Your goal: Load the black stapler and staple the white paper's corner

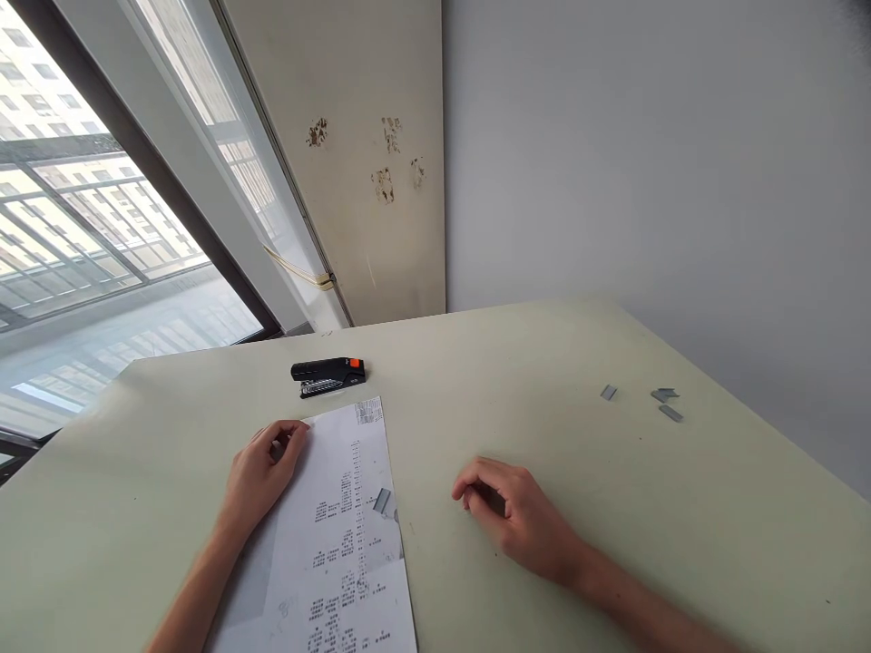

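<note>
My left hand (265, 467) rests at the upper left edge of a printed white paper (367, 562), its fingers curled with the thumb and fingertips together at the paper's corner; whether they grip it is hard to make out. On the paper's right side lies a small grey strip of staples (382, 501). Just beyond the paper's top edge sits a black stapler (327, 375) with an orange patch. My right hand (507, 512) lies on the table to the right of the paper, its fingers bent inward and touching no object; no item shows in it.
Several small grey staple strips (670, 413) lie on the right part of the pale green table (517, 381). A grey wall (612, 163) and a stained cream panel (381, 245) stand behind the table. Glass windows are at the left.
</note>
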`<state>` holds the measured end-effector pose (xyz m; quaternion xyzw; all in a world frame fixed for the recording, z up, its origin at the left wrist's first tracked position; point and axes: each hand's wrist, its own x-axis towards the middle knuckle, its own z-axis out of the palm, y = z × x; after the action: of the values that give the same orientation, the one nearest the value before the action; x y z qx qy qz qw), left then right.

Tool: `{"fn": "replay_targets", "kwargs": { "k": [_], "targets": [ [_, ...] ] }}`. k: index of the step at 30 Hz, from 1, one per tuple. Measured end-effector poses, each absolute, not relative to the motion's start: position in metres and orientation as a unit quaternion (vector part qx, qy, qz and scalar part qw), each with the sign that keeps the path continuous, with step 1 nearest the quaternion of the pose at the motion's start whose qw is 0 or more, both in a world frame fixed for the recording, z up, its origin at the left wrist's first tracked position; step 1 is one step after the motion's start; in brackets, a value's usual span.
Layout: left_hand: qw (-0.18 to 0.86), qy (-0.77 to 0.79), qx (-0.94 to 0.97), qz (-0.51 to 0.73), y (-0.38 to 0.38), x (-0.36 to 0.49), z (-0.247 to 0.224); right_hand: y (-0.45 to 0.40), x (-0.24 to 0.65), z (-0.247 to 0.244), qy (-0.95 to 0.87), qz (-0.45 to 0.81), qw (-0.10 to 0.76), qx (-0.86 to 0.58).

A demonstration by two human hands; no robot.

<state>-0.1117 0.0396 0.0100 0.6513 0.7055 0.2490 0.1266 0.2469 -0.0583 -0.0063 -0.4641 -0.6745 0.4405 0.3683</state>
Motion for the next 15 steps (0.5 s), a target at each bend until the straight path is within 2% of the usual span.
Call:
{"fn": "replay_targets", "kwargs": {
  "k": [15],
  "targets": [
    [0.115, 0.695, 0.67, 0.234, 0.0386, -0.1113, 0.0125, -0.0594, 0.2468, -0.0096, -0.676, 0.442, 0.363, -0.464]
  ]
}}
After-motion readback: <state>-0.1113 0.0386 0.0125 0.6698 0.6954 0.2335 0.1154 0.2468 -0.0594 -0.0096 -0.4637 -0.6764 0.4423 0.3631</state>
